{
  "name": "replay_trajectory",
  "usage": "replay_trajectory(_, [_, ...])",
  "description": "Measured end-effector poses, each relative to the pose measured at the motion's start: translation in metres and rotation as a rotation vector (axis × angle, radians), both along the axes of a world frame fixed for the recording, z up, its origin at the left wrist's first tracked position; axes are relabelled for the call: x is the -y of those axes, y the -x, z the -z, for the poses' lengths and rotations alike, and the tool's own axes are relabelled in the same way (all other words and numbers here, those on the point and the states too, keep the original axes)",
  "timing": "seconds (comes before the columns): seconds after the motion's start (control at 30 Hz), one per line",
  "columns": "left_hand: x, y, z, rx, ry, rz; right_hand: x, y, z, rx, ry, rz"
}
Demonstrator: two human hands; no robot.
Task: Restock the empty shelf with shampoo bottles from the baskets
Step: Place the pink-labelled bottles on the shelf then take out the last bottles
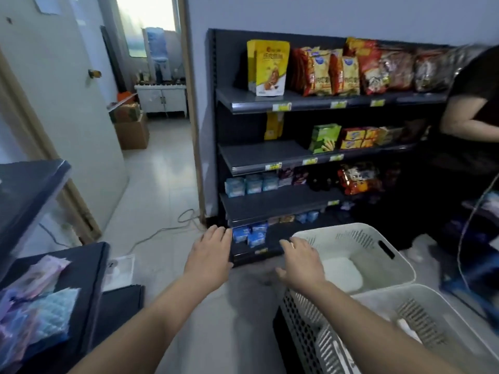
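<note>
A dark shelving unit (270, 155) stands ahead against the wall, stocked with snack bags, boxes and blue packs. Two white plastic baskets sit low on the right: the farther basket (388, 244) holds something white, and the nearer basket (445, 295) is partly cut off by the frame. I cannot make out any shampoo bottle. My left hand (210, 255) reaches forward with fingers apart, holding nothing, in front of the lowest shelf. My right hand (302, 260) is spread and empty over the near-left rim of the farther basket.
Another person in a black top (475, 109) stands at the right by the shelves. A dark counter (81, 268) with colourful packs is on my left. An open doorway (159, 117) leads to a tiled room with boxes. A cable (162, 230) lies on the floor.
</note>
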State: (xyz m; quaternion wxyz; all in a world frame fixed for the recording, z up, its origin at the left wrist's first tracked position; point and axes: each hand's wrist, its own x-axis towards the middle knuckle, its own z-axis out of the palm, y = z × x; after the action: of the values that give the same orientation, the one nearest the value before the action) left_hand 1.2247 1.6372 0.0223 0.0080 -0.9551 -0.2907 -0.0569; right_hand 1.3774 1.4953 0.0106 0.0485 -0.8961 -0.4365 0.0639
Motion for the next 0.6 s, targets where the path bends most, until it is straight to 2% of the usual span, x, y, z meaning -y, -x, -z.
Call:
replay_trajectory(0.17, [0.052, -0.055, 0.011, 0.032, 0.031, 0.228, 0.081, -0.028, 0.011, -0.016, 0.052, 0.210])
replay_trajectory(0.4, [0.129, -0.140, 0.033, -0.061, 0.079, 0.454, 0.184, -0.065, 0.034, -0.082, 0.111, 0.426])
replay_trajectory(0.6, [0.196, -0.204, 0.062, -0.110, 0.132, 0.554, 0.258, -0.100, 0.057, -0.163, 0.140, 0.536])
